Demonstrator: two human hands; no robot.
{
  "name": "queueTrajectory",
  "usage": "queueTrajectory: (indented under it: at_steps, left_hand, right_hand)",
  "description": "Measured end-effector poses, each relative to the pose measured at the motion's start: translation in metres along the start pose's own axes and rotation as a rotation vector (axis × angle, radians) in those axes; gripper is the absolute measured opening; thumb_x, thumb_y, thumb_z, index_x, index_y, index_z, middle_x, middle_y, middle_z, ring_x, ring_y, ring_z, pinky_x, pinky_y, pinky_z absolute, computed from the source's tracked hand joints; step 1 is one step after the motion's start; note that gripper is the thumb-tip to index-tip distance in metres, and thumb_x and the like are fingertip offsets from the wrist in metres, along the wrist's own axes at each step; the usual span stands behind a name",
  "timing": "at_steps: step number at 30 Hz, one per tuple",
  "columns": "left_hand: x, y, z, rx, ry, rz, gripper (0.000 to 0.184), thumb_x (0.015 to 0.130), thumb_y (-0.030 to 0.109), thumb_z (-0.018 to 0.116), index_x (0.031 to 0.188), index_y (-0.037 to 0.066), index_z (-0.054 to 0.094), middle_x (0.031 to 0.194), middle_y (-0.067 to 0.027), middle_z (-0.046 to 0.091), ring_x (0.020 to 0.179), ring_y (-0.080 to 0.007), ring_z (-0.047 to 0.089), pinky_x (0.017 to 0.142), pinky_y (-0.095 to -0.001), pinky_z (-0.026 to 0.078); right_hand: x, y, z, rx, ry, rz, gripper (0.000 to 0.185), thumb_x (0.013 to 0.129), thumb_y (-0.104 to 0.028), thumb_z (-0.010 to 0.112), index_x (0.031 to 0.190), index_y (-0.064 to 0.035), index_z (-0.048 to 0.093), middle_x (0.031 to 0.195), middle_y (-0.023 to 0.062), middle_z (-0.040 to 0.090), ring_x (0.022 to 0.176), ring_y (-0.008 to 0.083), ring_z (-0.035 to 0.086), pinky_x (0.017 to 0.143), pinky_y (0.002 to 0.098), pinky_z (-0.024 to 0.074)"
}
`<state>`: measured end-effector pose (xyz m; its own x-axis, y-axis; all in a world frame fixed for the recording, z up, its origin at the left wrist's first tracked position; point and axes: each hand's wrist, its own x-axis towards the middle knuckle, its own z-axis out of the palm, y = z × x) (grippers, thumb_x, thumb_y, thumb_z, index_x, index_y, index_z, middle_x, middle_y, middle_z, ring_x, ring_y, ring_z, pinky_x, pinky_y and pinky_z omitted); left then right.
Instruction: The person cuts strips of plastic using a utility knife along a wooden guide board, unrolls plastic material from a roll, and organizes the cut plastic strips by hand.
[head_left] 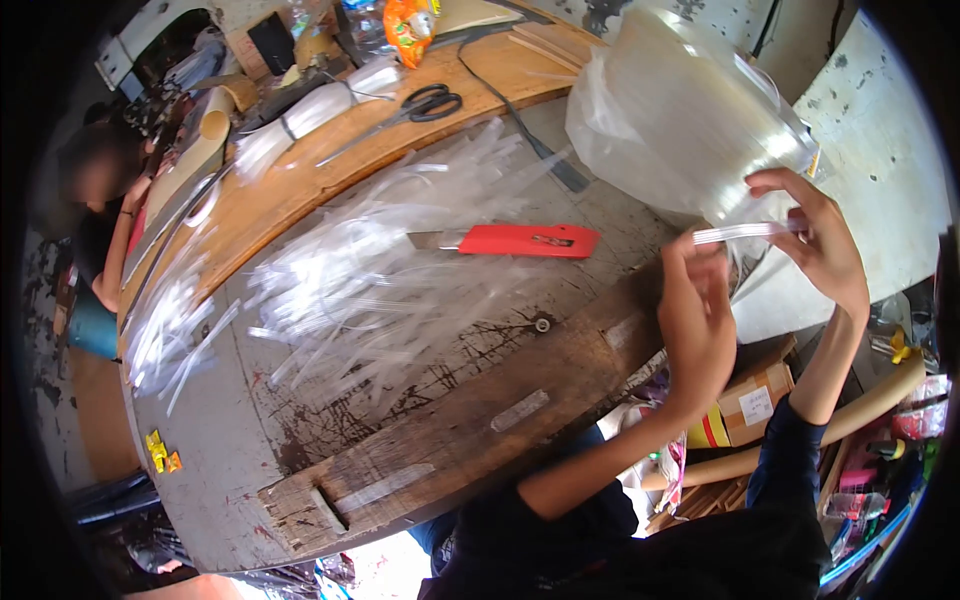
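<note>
Between my two hands a short band of clear plastic strip (745,231) is stretched, to the right of the wooden board. My left hand (698,310) is closed, its fingertips pinching the left end. The right end is gripped by my right hand (825,240), with the index finger raised and curved above it. Just behind both hands sits a large roll of clear plastic strip (700,110), partly wrapped in film. A red utility knife (530,241), blade out, lies on a spread pile of cut clear strips (340,265) on the worktable.
A worn wooden board (450,440) runs along the table's near edge. Black-handled scissors (400,115) and a tied strip bundle (310,115) lie on the raised wooden ledge (290,185). Another person (100,190) sits at the far left. A cardboard box (755,405) stands below my arms.
</note>
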<state>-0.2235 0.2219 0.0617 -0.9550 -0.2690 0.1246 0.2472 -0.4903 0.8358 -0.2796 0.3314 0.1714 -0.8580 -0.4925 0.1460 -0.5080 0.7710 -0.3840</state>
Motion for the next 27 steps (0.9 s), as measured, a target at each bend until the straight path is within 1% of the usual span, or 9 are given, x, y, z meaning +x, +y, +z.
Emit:
queueTrajectory:
  at_steps: [3,11,14,15,17,21,23,24,27]
  left_hand:
    - [-0.042,0.015,-0.015,-0.008,-0.091,-0.133,0.019,0.089,0.008,0.048,0.107,0.004,0.042,0.094,-0.0046,0.051,0.088,-0.0092,0.051,0.074,-0.0214,0.044]
    - [-0.104,-0.003,-0.090,0.584,-0.590,-0.004,0.012,0.079,-0.002,0.054,0.089,0.005,0.053,0.085,-0.0103,0.047,0.074,-0.0247,0.055,0.063,-0.0318,0.046]
    - [-0.113,0.002,-0.103,0.731,-0.843,-0.088,0.006,0.083,0.007,0.049,0.086,0.003,0.053,0.081,-0.0120,0.047,0.077,-0.0270,0.055,0.069,-0.0365,0.045]
    - [-0.115,0.001,-0.105,0.732,-0.839,-0.090,0.006,0.083,0.007,0.049,0.086,0.003,0.053,0.081,-0.0120,0.047,0.077,-0.0270,0.055,0.069,-0.0365,0.045]
    - [-0.120,-0.014,-0.112,0.438,-1.298,-0.134,0.015,0.074,0.001,0.053,0.089,0.003,0.052,0.089,-0.0141,0.049,0.074,-0.0306,0.055,0.066,-0.0388,0.045]
    - [-0.161,-0.074,-0.102,0.267,-1.316,0.072,0.012,0.075,0.008,0.052,0.084,0.000,0.054,0.090,-0.0158,0.051,0.076,-0.0310,0.055,0.064,-0.0395,0.045]
    - [-0.144,-0.067,-0.081,0.667,-1.723,-0.386,0.015,0.076,0.010,0.050,0.079,-0.003,0.056,0.093,-0.0179,0.053,0.085,-0.0305,0.054,0.069,-0.0394,0.045]
    - [-0.152,-0.085,-0.084,0.901,-1.699,-0.274,0.019,0.079,0.014,0.048,0.077,0.000,0.060,0.097,-0.0175,0.055,0.097,-0.0292,0.052,0.077,-0.0422,0.043]
    - [-0.167,-0.100,-0.114,1.370,-1.118,0.142,0.022,0.078,0.023,0.051,0.087,0.007,0.064,0.117,-0.0159,0.051,0.110,-0.0310,0.047,0.087,-0.0531,0.037]
  right_hand:
    - [-0.010,0.013,0.000,0.191,0.131,-0.080,0.031,0.069,0.004,0.051,0.100,0.0007,0.052,0.102,0.0040,0.050,0.068,0.0071,0.050,0.050,0.0182,0.0340]
    - [-0.028,-0.026,-0.010,0.347,0.023,-0.168,0.040,0.062,-0.024,0.061,0.091,0.0020,0.056,0.092,0.0089,0.049,0.049,0.0038,0.034,0.043,0.0159,0.0243]
    - [-0.023,-0.035,-0.008,0.401,-0.025,-0.226,0.040,0.062,-0.024,0.060,0.091,0.0024,0.056,0.092,0.0098,0.049,0.050,0.0034,0.035,0.042,0.0151,0.0233]
    - [-0.020,-0.039,-0.006,0.404,-0.028,-0.227,0.040,0.062,-0.024,0.060,0.091,0.0024,0.056,0.092,0.0098,0.049,0.050,0.0034,0.035,0.042,0.0151,0.0233]
    - [-0.014,-0.048,-0.001,0.523,-0.069,-0.222,0.042,0.057,-0.023,0.060,0.091,0.0028,0.056,0.092,0.0107,0.049,0.049,0.0027,0.035,0.042,0.0146,0.0232]
    - [0.001,-0.066,0.017,0.701,-0.322,-0.259,0.045,0.047,-0.019,0.059,0.087,0.0023,0.058,0.092,0.0100,0.049,0.048,0.0016,0.034,0.043,0.0144,0.0254]
    - [0.012,-0.080,0.023,0.672,-0.468,-0.373,0.030,0.057,-0.013,0.064,0.083,0.0000,0.060,0.089,0.0090,0.050,0.055,0.0057,0.042,0.045,0.0184,0.0288]
    - [0.018,-0.081,0.028,0.579,-0.534,-0.494,0.024,0.062,-0.012,0.066,0.082,-0.0012,0.060,0.088,0.0086,0.051,0.058,0.0080,0.045,0.046,0.0203,0.0305]
    - [0.021,-0.093,0.045,0.469,-0.579,-0.507,0.017,0.071,-0.015,0.069,0.081,-0.0046,0.061,0.085,0.0078,0.052,0.068,0.0147,0.050,0.051,0.0252,0.0349]
